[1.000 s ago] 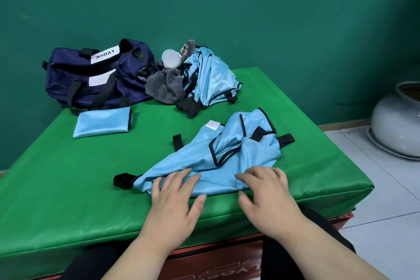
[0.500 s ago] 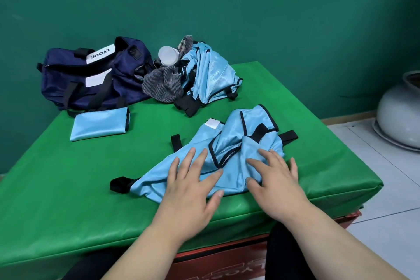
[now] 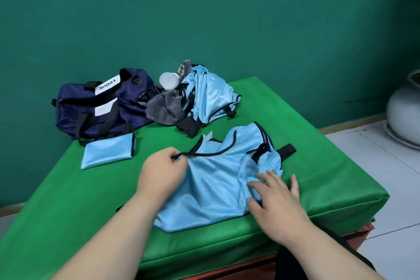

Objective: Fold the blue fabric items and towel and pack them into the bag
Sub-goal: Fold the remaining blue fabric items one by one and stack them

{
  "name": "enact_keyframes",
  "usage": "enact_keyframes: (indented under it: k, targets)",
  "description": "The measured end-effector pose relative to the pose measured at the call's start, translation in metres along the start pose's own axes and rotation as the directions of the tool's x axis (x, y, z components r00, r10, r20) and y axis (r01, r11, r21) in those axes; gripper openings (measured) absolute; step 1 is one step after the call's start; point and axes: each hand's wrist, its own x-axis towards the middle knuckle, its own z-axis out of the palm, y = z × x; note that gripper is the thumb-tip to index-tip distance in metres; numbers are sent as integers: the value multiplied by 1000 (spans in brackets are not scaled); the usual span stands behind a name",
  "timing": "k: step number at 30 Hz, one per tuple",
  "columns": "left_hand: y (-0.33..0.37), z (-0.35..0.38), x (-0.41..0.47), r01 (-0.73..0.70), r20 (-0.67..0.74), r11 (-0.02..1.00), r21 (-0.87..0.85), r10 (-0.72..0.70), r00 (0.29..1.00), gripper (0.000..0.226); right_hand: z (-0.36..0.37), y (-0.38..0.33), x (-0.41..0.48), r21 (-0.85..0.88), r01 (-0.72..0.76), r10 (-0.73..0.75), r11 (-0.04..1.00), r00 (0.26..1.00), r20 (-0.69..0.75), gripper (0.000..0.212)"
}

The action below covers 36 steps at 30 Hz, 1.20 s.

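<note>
Half a second ago both hands lay flat, fingers spread, on a crumpled blue vest [image 3: 216,182]. Now the left hand [image 3: 162,174] has closed thumb and fingers on the vest's black-trimmed edge and drawn it out toward 9 o'clock, and the cloth lies flatter and wider than before. The right hand [image 3: 276,199] has shifted to the vest's 3 o'clock side, where it presses down with straight, spread fingers and grips nothing. I take this as the spreading-out stage; the folding of this piece has not begun.

The vest sits at about 5 o'clock on the green mat [image 3: 318,154], its lower hem at the near edge.

By count:
- One folded blue piece [image 3: 108,154] at 9 o'clock, just in front of the bag.
- One navy bag [image 3: 100,107] at 10 o'clock, with nothing visibly packed into it yet.
- One heap of blue fabric [image 3: 211,98] at 12 o'clock. Whether it holds one item or several I cannot tell.
- One grey striped towel [image 3: 166,108], unfolded, touching the heap and the bag.
- One pale, cup-like thing [image 3: 168,79] behind the towel.
- One large grey pot [image 3: 404,116] on the floor, beyond the mat at 3 o'clock.
</note>
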Motion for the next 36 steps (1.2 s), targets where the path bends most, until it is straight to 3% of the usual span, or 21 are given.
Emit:
enact_keyframes:
  k: [3,8,11,16,20,24,29,36]
  targets:
    - [-11,-24,22,208,-56,970,-122,-216,975,21,2,1,-1,-19,0,0,1000,1000,-3,47]
    - [-29,-28,23,301,71,953,32,-302,951,18,4,-1,-3,2,3,-3,1000,999,-36,54]
    - [-29,-13,2,182,57,963,198,-197,979,35,5,-2,-5,-14,15,-16,1000,997,-74,61]
    - [-10,1,-27,45,2,961,272,-47,999,52,4,-5,-11,-66,41,-46,997,996,-76,53]
    - [11,14,-48,-151,105,953,262,127,986,59,3,-11,-20,-44,95,-99,994,992,-76,46]
    - [29,33,-67,-363,272,903,230,298,915,53,3,-8,-19,20,118,-111,993,971,-211,41]
    - [26,58,-85,-446,417,859,253,319,851,56,-3,7,-12,135,49,-4,990,950,-312,40]
    - [1,46,-87,-481,412,794,372,323,852,65,1,12,-4,158,15,32,987,957,-288,47]
